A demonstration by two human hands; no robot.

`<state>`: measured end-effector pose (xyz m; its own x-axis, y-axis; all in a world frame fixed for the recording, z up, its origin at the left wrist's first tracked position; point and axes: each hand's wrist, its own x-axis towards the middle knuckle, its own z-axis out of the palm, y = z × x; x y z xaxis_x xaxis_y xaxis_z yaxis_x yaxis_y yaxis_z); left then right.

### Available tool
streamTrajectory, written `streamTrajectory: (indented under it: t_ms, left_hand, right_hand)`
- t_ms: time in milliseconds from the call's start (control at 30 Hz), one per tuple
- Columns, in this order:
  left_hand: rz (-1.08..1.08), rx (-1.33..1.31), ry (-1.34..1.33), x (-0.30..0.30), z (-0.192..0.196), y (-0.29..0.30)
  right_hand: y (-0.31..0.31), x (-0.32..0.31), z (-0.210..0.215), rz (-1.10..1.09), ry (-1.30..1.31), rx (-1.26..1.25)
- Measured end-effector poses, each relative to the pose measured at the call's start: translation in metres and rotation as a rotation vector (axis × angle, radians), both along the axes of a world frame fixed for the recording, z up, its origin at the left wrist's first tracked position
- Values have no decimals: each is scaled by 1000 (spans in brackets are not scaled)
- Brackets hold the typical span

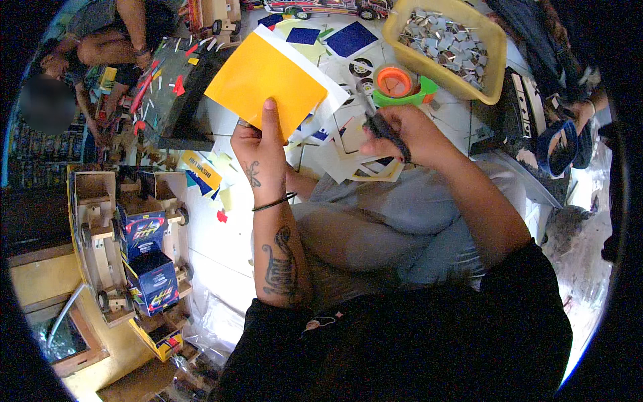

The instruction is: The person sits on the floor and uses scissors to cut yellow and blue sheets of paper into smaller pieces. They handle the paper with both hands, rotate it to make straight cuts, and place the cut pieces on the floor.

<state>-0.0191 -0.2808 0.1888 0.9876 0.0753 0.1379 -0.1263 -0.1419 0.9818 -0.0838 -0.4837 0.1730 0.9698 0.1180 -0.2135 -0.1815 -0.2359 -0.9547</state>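
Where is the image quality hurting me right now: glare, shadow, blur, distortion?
In the head view, glare washes out the white floor left of the lap; the black shirt sinks into shadow, most folds lost; the scissors look somewhat smeared at the blades; the yellow sheet is well lit; and the fisheye leaves a dark, curved rim.

Toward eleven o'clock, the sheet point(268, 79) is plain orange-yellow (the paper point(335, 96) behind, white). Toward one, the tub point(496, 63) is yellow.
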Motion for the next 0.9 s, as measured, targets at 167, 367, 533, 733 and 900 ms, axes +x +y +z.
streamTrajectory:
  t_ms: [167,367,533,733,900]
  left_hand:
    - [63,-28,-39,-3,5,-6]
    - [30,67,-28,-8,11,-8]
    - [11,52,-84,-11,10,-12]
    - [-29,69,-92,-13,11,-12]
    - [-34,74,-91,-13,12,-12]
  right_hand:
    - [6,-1,0,195,159,-198]
    - [2,-2,5,148,178,-145]
    - [3,-3,5,101,126,-46]
    - [5,-3,4,13,94,-151]
    - [5,-3,7,-9,49,-186]
